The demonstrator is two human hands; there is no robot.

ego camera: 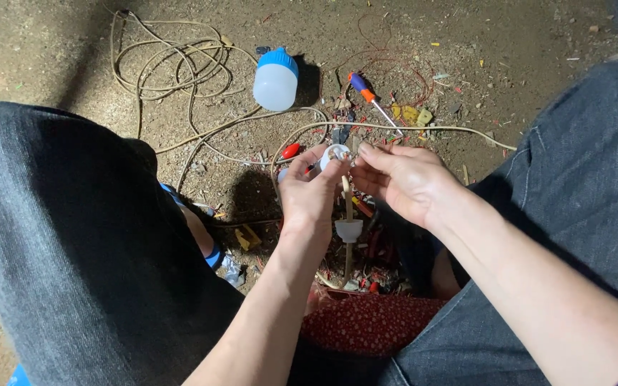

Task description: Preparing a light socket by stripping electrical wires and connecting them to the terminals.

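Head camera, looking straight down between two knees in dark grey denim at a patch of gritty dirt floor (51,43).

Both bare hands meet at the centre. The left hand (309,194) pinches a small white round plastic fitting (335,153) between thumb and fingertips; the right hand (402,179) has its fingertips closed on the same piece from the other side, perhaps on a fine wire — too small to tell. The fitting sits above the ground, between the two hands. A thin cord (348,204) drops from it to a second white cup-shaped part (348,229) below.

The fitting looks light, hard and smooth — probably brittle if squeezed, and easy to let slip. Its rim seems the safest place to grip, with the cord left slack.

On the ground beyond the hands lie a white plastic bulb with a blue cap (275,78), a screwdriver with a blue and orange handle (373,100), and loose loops of pale, flexible cable (173,68). Scraps of red and yellow wire insulation (409,113) litter the dirt. A red patterned cloth (370,322) lies near the lower edge.
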